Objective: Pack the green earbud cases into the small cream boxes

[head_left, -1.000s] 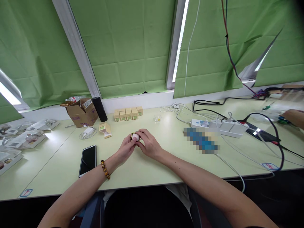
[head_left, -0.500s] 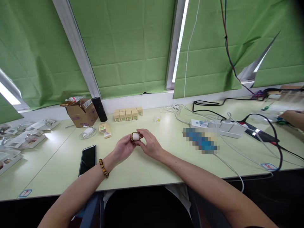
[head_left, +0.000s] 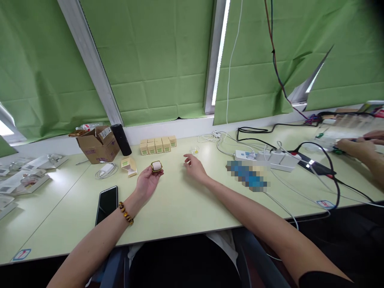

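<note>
My left hand [head_left: 147,182] holds a small rounded case [head_left: 156,166] up in its fingers, above the table. The case has a pale white-pink face and a dark and gold rim; what kind of item it is I cannot make out. My right hand [head_left: 195,169] is apart from it, over the table to the right, fingers spread and nothing visible in them. Just beyond those fingertips lies a small clear container [head_left: 195,151] with a bit of yellow in it. An opened kraft box [head_left: 129,166] lies to the left of the case.
Several small kraft boxes [head_left: 158,145] stand in a row at the back. Toward the left are a phone [head_left: 107,204], a white charger with cable [head_left: 106,169], a carton [head_left: 97,146] and a black cylinder [head_left: 121,140]. Power strips [head_left: 279,160] and cables lie right; another person's hands [head_left: 355,148] work beyond.
My right hand has let go of the case and moved right and away, toward the clear container. My left hand keeps the case and has shifted left. The view has turned slightly.
</note>
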Motion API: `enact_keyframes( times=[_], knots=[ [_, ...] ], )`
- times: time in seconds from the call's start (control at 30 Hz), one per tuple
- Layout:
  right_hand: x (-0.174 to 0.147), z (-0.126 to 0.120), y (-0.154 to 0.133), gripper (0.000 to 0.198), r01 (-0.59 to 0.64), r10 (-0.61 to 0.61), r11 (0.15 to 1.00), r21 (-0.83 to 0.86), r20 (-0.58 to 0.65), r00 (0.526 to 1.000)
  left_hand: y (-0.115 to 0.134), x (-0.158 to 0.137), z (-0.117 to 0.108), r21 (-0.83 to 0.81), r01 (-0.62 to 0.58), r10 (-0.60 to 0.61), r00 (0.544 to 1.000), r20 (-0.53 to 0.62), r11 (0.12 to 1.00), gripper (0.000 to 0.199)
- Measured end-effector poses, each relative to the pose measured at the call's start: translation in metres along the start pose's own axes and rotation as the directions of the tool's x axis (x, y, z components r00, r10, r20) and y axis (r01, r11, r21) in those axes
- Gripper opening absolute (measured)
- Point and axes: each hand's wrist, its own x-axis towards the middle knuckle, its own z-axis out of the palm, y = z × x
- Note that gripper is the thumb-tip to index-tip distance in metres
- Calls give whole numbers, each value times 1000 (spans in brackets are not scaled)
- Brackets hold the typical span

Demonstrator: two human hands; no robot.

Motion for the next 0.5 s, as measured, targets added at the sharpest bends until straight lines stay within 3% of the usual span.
enact_keyframes(
  times=[0.13, 0.23, 0.37, 0.5],
  knots=[
    [46, -37, 21, 55, -207, 197, 955, -214, -66, 978, -2, 1, -1, 0, -21, 21, 1000, 0, 1000, 22],
    [68, -55, 32, 53, -252, 248, 932, -260, -49, 968, -3, 0, 0, -5, -20, 20, 1000, 13, 1000, 23],
    [75, -54, 32, 33, -243, 249, 947, -212, 3, 969, -6, 1, -1, 8, -25, 25, 1000, 11, 1000, 25],
    [66, -38, 10, 22, -208, 210, 977, -49, 38, 977, -8, 3, -5, 17, -45, 45, 999, 6, 999, 28]
  ],
)
